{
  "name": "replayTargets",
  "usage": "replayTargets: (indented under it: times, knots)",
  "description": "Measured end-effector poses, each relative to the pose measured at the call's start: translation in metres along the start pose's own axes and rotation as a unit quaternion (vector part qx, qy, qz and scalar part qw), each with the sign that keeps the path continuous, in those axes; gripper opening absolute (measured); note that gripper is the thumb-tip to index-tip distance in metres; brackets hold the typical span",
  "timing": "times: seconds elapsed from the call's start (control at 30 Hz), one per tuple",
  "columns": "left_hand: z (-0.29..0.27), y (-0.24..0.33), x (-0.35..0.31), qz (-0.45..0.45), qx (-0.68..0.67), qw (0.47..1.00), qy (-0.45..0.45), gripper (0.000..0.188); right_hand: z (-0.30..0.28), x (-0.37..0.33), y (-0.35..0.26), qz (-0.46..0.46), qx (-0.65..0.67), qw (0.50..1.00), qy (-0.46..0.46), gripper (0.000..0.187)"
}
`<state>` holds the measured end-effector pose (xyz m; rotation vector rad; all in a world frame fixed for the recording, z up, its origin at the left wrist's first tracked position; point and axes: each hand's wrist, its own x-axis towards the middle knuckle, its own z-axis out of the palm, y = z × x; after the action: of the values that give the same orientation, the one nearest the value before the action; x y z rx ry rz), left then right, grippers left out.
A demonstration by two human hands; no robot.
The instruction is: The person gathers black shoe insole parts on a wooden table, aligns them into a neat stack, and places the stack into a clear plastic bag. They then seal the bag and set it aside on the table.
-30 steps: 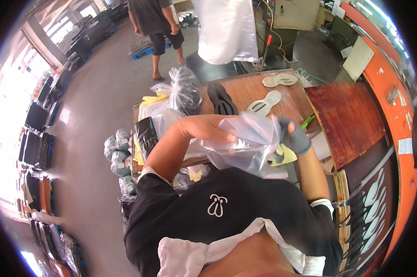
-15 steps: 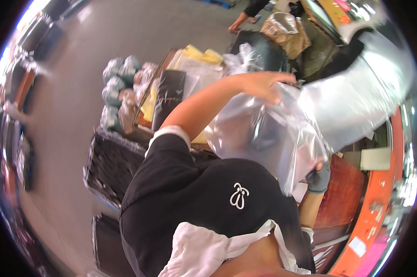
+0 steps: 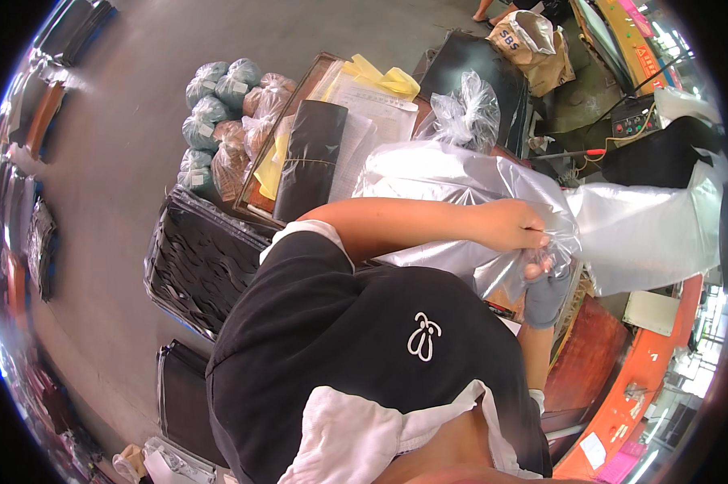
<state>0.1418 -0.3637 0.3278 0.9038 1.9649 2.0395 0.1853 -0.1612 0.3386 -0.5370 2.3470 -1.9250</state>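
Note:
A large clear plastic bag lies bulging in front of my chest, its film crumpled and shiny. My bare left hand reaches across it, fingers pinched on the gathered film at its right end. Just below, my right hand, in a grey glove that leaves the fingertips bare, is closed on the same gathered film. The two hands nearly touch. What is inside the bag cannot be made out. A wide length of clear plastic film stretches off to the right beside my hands.
Left of the bag, a board holds papers, yellow sheets and a tied black roll. Tied bags of green and brown items stand beyond it. Black stacked sheets lie nearer. A brown paper sack and an orange machine frame are rightward.
My left hand has come down from spread fingers above the bag to a pinch beside my right hand. The film at the right has dropped lower and flatter.

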Motion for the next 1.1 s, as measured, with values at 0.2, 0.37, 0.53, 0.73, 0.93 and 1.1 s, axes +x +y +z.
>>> replayTargets:
  times: [0.2,0.37,0.53,0.73,0.93,1.1]
  knots:
    - [-0.015,-0.036,-0.039,0.083,0.398,0.884,0.232,0.013,-0.081,0.026,-0.009,0.084,0.279,0.924,0.247,0.026]
    - [-0.044,-0.076,-0.1,-0.175,0.455,0.805,0.338,0.012,-0.153,0.018,-0.022,0.054,0.417,0.867,0.268,0.026]
    - [-0.03,-0.031,-0.099,-0.2,0.252,0.897,0.304,0.063,-0.132,0.003,0.003,-0.041,0.207,0.955,0.208,0.021]
    - [0.014,0.054,-0.039,0.107,0.401,0.9,0.135,0.072,-0.067,0.003,-0.04,-0.01,-0.018,0.988,0.155,0.035]
    - [-0.013,0.032,-0.013,0.051,0.389,0.89,0.233,0.036,-0.059,-0.031,-0.065,-0.024,0.14,0.99,-0.013,0.031]
    - [-0.015,0.048,-0.038,0.049,-0.041,0.989,0.132,0.029,-0.067,-0.027,-0.011,0.062,-0.406,0.908,0.081,0.023]
